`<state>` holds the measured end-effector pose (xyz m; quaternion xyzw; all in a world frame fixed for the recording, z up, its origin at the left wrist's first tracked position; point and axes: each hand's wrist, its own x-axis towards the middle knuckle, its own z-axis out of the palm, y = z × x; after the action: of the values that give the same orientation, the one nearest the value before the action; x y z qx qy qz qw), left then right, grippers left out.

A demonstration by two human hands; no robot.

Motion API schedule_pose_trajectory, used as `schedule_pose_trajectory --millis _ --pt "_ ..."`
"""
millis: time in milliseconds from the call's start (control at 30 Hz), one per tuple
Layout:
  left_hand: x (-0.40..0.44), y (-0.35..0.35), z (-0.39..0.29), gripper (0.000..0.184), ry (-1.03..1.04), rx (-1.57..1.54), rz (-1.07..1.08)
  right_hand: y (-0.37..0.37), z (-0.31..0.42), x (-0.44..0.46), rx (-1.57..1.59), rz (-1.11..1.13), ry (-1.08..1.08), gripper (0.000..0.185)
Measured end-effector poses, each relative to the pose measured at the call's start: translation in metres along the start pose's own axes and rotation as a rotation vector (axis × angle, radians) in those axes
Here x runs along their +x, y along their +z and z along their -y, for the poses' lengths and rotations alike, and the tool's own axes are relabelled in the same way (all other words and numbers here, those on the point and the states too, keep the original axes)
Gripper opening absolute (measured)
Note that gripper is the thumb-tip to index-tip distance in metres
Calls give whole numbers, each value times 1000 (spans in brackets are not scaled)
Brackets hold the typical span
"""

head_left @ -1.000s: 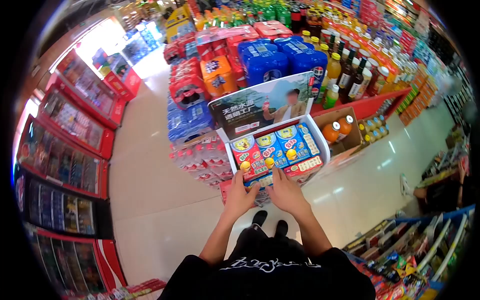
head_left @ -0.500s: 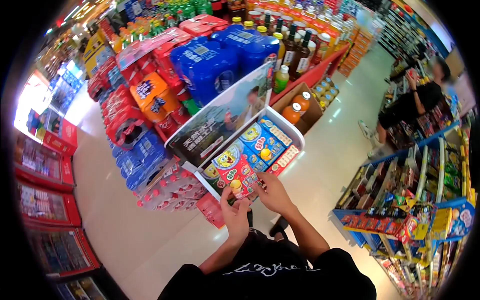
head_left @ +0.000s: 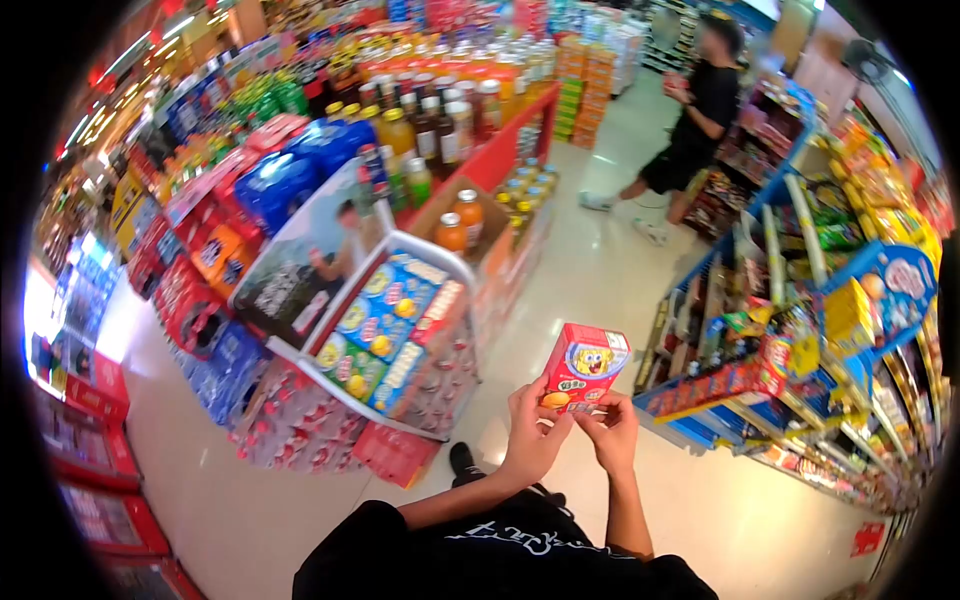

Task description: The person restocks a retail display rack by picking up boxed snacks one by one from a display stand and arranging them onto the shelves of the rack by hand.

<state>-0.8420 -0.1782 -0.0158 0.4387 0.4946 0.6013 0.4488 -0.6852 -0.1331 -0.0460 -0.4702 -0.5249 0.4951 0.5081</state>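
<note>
A small red box [head_left: 585, 368] with a yellow cartoon face is held upright between both hands, over the floor. My left hand [head_left: 532, 432] grips its left side and lower edge. At its lower right, my right hand [head_left: 612, 432] has its fingers closed on the bottom corner. To the left stands an open white display carton [head_left: 455, 262] holding blue, green and red boxes. Its printed lid [head_left: 300, 262] is raised at the back.
Packs of drinks [head_left: 290, 185] and rows of bottles stand behind the carton. A snack shelf [head_left: 720, 375] is on the right. Farther back, another person [head_left: 697, 120] in dark clothes is near shelving. Glass-door coolers [head_left: 105, 515] line the left edge.
The red box has left the carton and moved right in both hands. The view has turned right, so the carton now sits farther left and the snack shelf shows more.
</note>
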Motion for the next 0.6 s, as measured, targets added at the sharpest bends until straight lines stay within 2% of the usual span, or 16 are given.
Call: schedule_pose_trajectory --millis 133,333,467,533,600 --pt "-31 95 11 72 3 -26 131 -96 9 -37 6 -160 -86 45" --pt "-84 228 27 72 -31 -92 404 -230 40 -109 -104 -426 -94 49" --pt "-118 293 23 73 175 -5 546 -296 50 -150 -56 -577 -140 50" --pt "-125 315 26 73 193 -18 622 -317 59 -165 -2 -650 -176 53" --pt "-128 332 32 71 193 37 679 -340 62 -172 -82 -699 -152 53"
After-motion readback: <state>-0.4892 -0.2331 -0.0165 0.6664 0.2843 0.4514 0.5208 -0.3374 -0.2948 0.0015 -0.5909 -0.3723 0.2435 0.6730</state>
